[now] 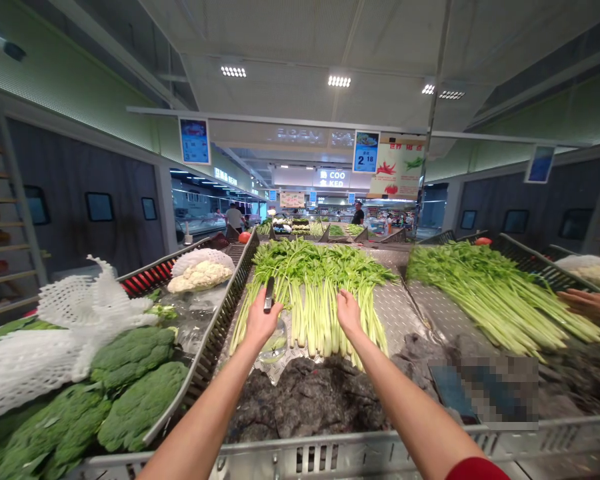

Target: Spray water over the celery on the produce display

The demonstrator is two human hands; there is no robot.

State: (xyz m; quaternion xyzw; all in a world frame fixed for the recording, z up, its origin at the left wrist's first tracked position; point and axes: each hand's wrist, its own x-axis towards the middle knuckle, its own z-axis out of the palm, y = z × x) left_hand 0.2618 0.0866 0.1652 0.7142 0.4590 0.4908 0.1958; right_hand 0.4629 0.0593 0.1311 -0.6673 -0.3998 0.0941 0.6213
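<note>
My left hand point(261, 319) is closed around a spray bottle point(273, 333) with a dark nozzle and clear body, held over the left edge of a pile of celery point(313, 287). My right hand point(349, 311) rests palm-down on the pale celery stalks near the pile's middle, fingers curled into them. The celery lies on a metal display tray point(395, 307) with its leafy tops pointing away from me. A dark wet cloth point(305, 397) lies in the tray in front of the stalks.
Broccoli point(130, 373) and white foam netting point(75, 313) fill the left bin, with cauliflower point(200, 275) behind. A second celery pile point(490, 293) lies to the right, where another person's hand point(593, 305) reaches in. A metal rail point(330, 453) edges the front.
</note>
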